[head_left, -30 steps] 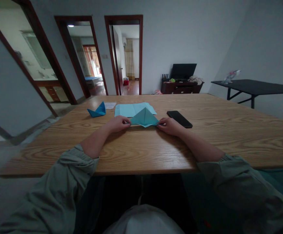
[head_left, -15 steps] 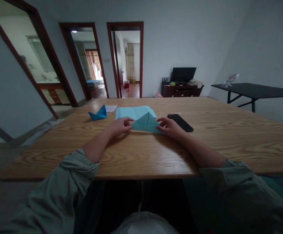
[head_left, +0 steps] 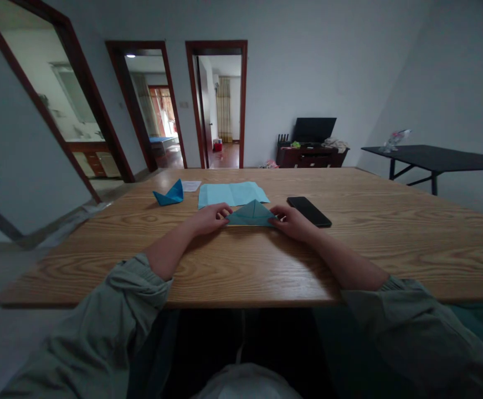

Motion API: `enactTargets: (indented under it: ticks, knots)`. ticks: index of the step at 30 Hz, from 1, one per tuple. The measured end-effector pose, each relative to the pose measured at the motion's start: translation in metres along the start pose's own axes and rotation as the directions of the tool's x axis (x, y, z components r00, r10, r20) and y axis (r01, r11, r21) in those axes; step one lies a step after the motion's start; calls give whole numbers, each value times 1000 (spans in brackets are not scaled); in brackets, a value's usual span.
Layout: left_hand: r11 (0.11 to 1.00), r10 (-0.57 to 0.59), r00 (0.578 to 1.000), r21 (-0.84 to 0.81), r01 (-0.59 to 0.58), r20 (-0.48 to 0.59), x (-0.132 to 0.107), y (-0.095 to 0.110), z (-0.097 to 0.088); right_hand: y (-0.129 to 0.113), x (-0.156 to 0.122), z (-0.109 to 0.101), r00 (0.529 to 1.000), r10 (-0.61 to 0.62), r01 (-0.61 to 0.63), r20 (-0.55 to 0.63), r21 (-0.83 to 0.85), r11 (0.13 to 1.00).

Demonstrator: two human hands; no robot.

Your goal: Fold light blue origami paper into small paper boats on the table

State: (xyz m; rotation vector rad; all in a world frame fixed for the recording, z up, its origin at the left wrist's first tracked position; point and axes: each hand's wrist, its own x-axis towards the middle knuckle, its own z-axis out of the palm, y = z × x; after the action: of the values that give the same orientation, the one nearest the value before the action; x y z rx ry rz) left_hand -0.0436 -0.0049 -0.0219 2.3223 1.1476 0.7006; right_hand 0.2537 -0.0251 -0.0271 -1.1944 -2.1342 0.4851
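Observation:
A teal paper folded into a triangle (head_left: 250, 215) lies on the wooden table (head_left: 391, 249), its point away from me. My left hand (head_left: 208, 219) pinches its left corner, and my right hand (head_left: 292, 221) holds its right corner. Farther up the table lies a flat light blue paper sheet (head_left: 232, 194), just beyond the fold. To its left sits a darker blue folded paper boat (head_left: 169, 194), next to a small white paper slip (head_left: 190, 186). A black smartphone (head_left: 308, 211) lies close beyond my right hand.
The near table edge runs below my forearms, and my sleeves hang over it. At the right stands a black table (head_left: 432, 159) with a small ornament (head_left: 395, 141). A dark cabinet with a monitor (head_left: 313, 143) stands by the far wall, left of it are doorways.
The folded teal paper looks lower and flatter than before, and my hands stay at its corners. The whole scene sits slightly lower in the view.

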Motion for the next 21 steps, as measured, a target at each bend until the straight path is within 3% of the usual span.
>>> enactTargets:
  ticks: [5,10,15,21]
  knots:
    - [1000,17,1000,-8,-17,6,-1,3,0,0,0,0,1000,-22,22,21,-8,1000]
    - [996,-46,997,74,42,63,-4,7,-4,2,0,-1,999,-37,37,13,-24,999]
    - [998,15,999,62,-17,38,-9,18,-4,0,-1,-2,999,-17,18,31,-25,1000]
    - [995,-5,995,97,-4,97,-9,21,-4,1,-1,-2,998,-50,51,47,-15,999]
